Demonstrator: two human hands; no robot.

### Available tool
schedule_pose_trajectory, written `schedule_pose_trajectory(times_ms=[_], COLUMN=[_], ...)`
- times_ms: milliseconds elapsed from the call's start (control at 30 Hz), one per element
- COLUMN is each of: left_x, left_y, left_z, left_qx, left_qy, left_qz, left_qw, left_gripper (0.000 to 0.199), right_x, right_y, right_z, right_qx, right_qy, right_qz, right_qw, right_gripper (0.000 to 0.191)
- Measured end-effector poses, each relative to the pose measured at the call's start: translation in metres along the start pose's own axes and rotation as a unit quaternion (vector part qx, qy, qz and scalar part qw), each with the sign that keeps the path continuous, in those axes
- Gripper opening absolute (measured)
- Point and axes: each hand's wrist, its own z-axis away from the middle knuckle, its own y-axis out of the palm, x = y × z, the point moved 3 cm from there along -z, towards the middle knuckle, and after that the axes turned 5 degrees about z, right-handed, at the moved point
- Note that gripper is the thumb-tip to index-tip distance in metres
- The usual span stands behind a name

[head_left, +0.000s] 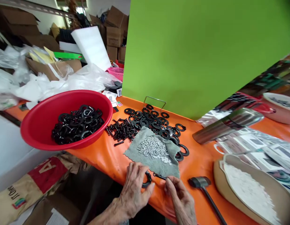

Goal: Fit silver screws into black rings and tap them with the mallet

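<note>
Between the fingers and thumb of my left hand is a black ring, held just over the table's front edge. My right hand pinches one end of a small black rod-shaped part, whose other end points left toward the ring; a gap shows between the two. Just beyond both hands, a grey-green cloth carries a heap of small silvery pins. Behind and left of the cloth are a pile of black rods and a pile of black rings.
A red basin holding black parts stands at the left. To the right lie a hammer, a steel flask and a beige container of white pieces. An upright green panel borders the orange table behind.
</note>
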Motion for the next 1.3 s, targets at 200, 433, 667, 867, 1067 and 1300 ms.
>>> schedule_pose_trajectory(times_ms=[200, 433, 667, 867, 1067, 1300], left_x=[-0.012, -0.009, -0.019, -0.012, 0.010, 0.014], left_y=[-0.003, -0.008, -0.021, -0.026, -0.014, -0.011], left_z=[-0.012, -0.013, -0.028, -0.037, -0.023, -0.022], left_qx=[0.089, 0.109, 0.143, 0.154, 0.178, 0.190], left_qy=[-0.070, -0.114, -0.096, -0.047, -0.012, 0.004], left_qz=[0.150, 0.186, 0.172, 0.055, -0.042, -0.091], left_qw=[0.982, 0.970, 0.970, 0.985, 0.983, 0.977], left_gripper=[0.013, 0.014, 0.015, 0.011, 0.014, 0.015], right_x=[0.019, 0.030, 0.063, 0.064, 0.037, 0.016], right_y=[0.001, 0.001, 0.003, 0.012, 0.020, 0.024], right_z=[0.014, 0.011, -0.003, -0.020, -0.017, -0.009], right_qx=[0.085, 0.124, 0.194, 0.216, 0.208, 0.176], right_qy=[0.016, 0.009, -0.085, -0.181, -0.236, -0.263], right_qz=[-0.040, -0.049, 0.036, 0.120, 0.164, 0.196], right_qw=[0.995, 0.991, 0.977, 0.952, 0.935, 0.928], right_gripper=[0.037, 0.046, 0.032, 0.025, 0.023, 0.030])
